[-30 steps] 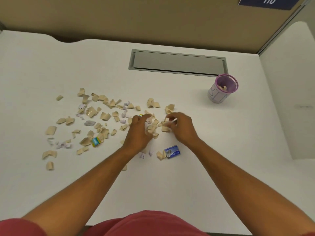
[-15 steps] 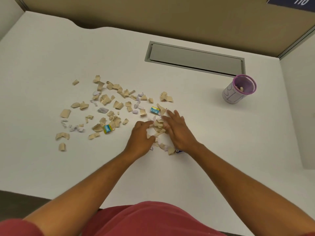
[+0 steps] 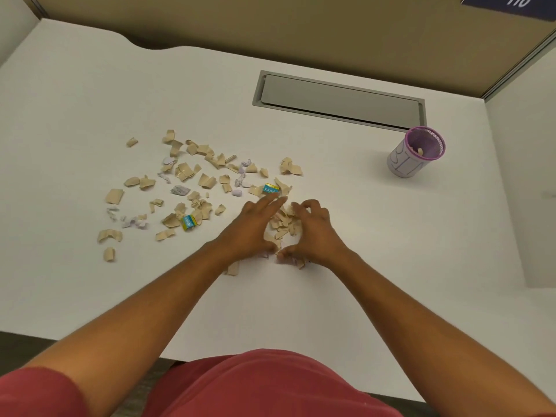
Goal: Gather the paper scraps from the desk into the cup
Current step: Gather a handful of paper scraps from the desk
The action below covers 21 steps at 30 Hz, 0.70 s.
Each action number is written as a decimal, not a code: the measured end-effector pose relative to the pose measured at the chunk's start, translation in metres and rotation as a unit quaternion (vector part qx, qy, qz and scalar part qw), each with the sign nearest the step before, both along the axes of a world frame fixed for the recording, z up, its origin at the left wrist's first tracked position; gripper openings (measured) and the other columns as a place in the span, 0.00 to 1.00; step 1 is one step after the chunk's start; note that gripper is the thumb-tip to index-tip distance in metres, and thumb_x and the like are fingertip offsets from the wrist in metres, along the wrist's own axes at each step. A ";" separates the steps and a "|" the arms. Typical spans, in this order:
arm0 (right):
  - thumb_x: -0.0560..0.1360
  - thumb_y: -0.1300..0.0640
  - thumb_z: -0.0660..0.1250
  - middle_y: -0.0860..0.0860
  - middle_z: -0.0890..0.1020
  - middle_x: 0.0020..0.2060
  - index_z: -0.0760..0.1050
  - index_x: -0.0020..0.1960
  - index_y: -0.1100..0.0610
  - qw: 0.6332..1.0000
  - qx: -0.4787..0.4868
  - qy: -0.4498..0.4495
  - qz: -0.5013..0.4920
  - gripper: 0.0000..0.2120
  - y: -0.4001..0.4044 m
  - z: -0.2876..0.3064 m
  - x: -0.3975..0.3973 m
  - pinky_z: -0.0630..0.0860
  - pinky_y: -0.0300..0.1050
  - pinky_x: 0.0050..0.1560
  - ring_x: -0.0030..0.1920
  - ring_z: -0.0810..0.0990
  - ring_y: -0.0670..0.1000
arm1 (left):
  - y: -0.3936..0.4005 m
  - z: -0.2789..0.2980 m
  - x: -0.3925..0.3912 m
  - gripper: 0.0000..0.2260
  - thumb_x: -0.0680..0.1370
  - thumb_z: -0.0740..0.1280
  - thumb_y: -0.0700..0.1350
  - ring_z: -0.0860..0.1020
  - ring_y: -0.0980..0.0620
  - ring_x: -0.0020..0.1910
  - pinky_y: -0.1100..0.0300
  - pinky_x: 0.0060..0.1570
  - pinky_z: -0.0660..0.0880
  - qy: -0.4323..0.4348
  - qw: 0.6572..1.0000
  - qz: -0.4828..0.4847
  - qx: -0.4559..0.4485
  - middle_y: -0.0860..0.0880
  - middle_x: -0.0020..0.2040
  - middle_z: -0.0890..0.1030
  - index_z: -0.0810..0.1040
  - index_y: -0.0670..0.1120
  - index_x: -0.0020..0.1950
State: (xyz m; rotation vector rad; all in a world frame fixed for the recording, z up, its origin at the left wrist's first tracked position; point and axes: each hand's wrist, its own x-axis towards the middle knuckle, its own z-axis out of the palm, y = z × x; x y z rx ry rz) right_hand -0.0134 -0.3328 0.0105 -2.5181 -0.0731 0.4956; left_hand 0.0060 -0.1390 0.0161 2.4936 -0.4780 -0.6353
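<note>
— Fingers? Spread and curved on both sides, cupped around a small mound of tan scraps [image 3: 284, 225], nothing pinched or lifted. Left hand [image 3: 252, 228] flat on the desk with fingertips [image 3: 275, 201] reaching toward a blue-and-yellow wrapper [image 3: 270, 189]; right hand [image 3: 316, 231] arched opposite, thumbs nearly meeting at the near edge of the mound.

— Changed since a moment ago? Closed in. A second back, each hand plucking at loose bits; half a second back, palms sliding together; now walled around one heap. Blue card seen near the right wrist earlier, now out of sight, probably swept under that hand.

— Meaning for the task? Raking instead of picking singly, likely a two-handed scoop next. Few pieces corralled so far.

— Farther out? Most paper scraps [image 3: 186, 182] scattered to the left across the white desk [image 3: 361, 236], well apart from the hands, a second wrapper [image 3: 189, 222] among them. Purple mesh cup [image 3: 416, 152] upright at far right, just beside the grey cable tray [image 3: 340, 99], a scrap or two visible inside.
</note>
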 end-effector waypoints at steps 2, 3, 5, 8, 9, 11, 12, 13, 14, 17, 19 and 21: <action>0.59 0.44 0.84 0.51 0.65 0.69 0.66 0.76 0.53 1.000 0.004 -0.001 0.009 0.51 0.007 0.002 0.001 0.72 0.45 0.62 0.67 0.65 0.55 | -0.005 -0.001 0.007 0.47 0.71 0.80 0.44 0.65 0.42 0.74 0.50 0.70 0.69 -0.002 1.000 -0.023 0.012 0.53 0.83 0.63 0.58 0.55 0.84; 0.60 0.45 0.84 0.51 0.66 0.69 0.67 0.75 0.53 1.000 0.000 0.000 0.011 0.49 0.007 0.003 0.001 0.72 0.45 0.61 0.68 0.65 0.55 | -0.005 -0.001 0.008 0.45 0.72 0.80 0.43 0.66 0.43 0.73 0.51 0.69 0.70 -0.006 0.999 -0.031 0.016 0.53 0.81 0.65 0.60 0.55 0.83; 0.61 0.47 0.84 0.50 0.66 0.70 0.67 0.75 0.52 1.000 -0.021 -0.008 0.009 0.48 0.005 0.004 0.000 0.73 0.44 0.59 0.69 0.65 0.54 | -0.002 -0.001 0.008 0.43 0.72 0.80 0.44 0.66 0.43 0.74 0.49 0.70 0.71 -0.021 0.999 -0.034 0.025 0.53 0.82 0.65 0.62 0.54 0.82; 0.59 0.42 0.84 0.49 0.63 0.74 0.63 0.78 0.51 0.998 -0.054 -0.026 0.017 0.54 -0.001 0.004 -0.002 0.75 0.49 0.63 0.70 0.64 0.55 | 0.007 -0.002 0.003 0.45 0.70 0.82 0.52 0.62 0.43 0.75 0.49 0.67 0.74 -0.088 0.992 -0.048 0.076 0.53 0.84 0.58 0.63 0.53 0.82; 0.59 0.38 0.84 0.49 0.61 0.76 0.61 0.79 0.51 0.997 -0.072 -0.025 0.028 0.57 -0.001 0.004 -0.004 0.74 0.51 0.66 0.71 0.63 0.56 | 0.009 -0.003 0.002 0.46 0.69 0.82 0.55 0.62 0.43 0.75 0.49 0.67 0.74 -0.106 0.988 -0.058 0.096 0.53 0.85 0.57 0.63 0.53 0.83; 0.60 0.32 0.80 0.50 0.61 0.78 0.58 0.81 0.51 0.992 -0.113 -0.032 0.046 0.58 0.003 0.002 -0.006 0.71 0.52 0.69 0.71 0.64 0.58 | 0.009 -0.004 -0.001 0.47 0.70 0.80 0.59 0.61 0.43 0.76 0.48 0.69 0.72 -0.106 0.985 -0.073 0.119 0.52 0.85 0.56 0.61 0.52 0.84; 0.62 0.30 0.77 0.50 0.62 0.77 0.59 0.81 0.51 0.991 -0.121 -0.040 0.046 0.56 0.007 0.000 -0.008 0.70 0.51 0.70 0.71 0.64 0.58 | 0.007 -0.005 -0.003 0.46 0.71 0.79 0.60 0.62 0.43 0.76 0.48 0.70 0.71 -0.099 0.985 -0.077 0.120 0.52 0.85 0.57 0.61 0.52 0.84; 0.64 0.30 0.76 0.50 0.63 0.77 0.60 0.80 0.51 0.991 -0.115 -0.046 0.041 0.53 0.010 -0.002 -0.009 0.70 0.50 0.69 0.70 0.65 0.58 | 0.005 -0.005 -0.003 0.45 0.72 0.78 0.59 0.63 0.43 0.76 0.48 0.70 0.71 -0.095 0.986 -0.078 0.115 0.51 0.85 0.60 0.61 0.51 0.84; 0.66 0.32 0.75 0.51 0.64 0.76 0.63 0.79 0.51 0.993 -0.101 -0.051 0.035 0.49 0.013 -0.005 -0.011 0.71 0.50 0.68 0.69 0.65 0.58 | 0.003 -0.005 -0.003 0.43 0.73 0.78 0.57 0.64 0.43 0.75 0.49 0.70 0.71 -0.091 0.988 -0.074 0.102 0.51 0.84 0.62 0.62 0.50 0.83; 0.72 0.41 0.76 0.50 0.66 0.74 0.69 0.75 0.49 0.995 -0.072 -0.064 0.036 0.35 0.013 -0.010 -0.015 0.75 0.50 0.63 0.69 0.65 0.57 | 0.003 -0.006 -0.004 0.34 0.77 0.76 0.50 0.68 0.45 0.72 0.50 0.67 0.73 -0.084 0.994 -0.040 0.059 0.50 0.79 0.70 0.67 0.48 0.81; 0.74 0.47 0.75 0.50 0.67 0.73 0.72 0.72 0.48 0.994 -0.076 -0.069 0.046 0.28 0.011 -0.010 -0.016 0.76 0.50 0.61 0.68 0.66 0.57 | 0.005 -0.007 -0.005 0.29 0.79 0.74 0.46 0.69 0.46 0.70 0.51 0.65 0.74 -0.089 0.995 -0.023 0.049 0.51 0.76 0.73 0.70 0.48 0.79; 0.77 0.53 0.72 0.50 0.69 0.71 0.76 0.69 0.49 0.992 -0.081 -0.078 0.058 0.21 0.009 -0.009 -0.017 0.78 0.51 0.58 0.67 0.68 0.56 | 0.005 -0.009 -0.007 0.23 0.81 0.71 0.46 0.71 0.45 0.68 0.52 0.62 0.75 -0.107 0.993 -0.023 0.046 0.50 0.73 0.76 0.74 0.48 0.77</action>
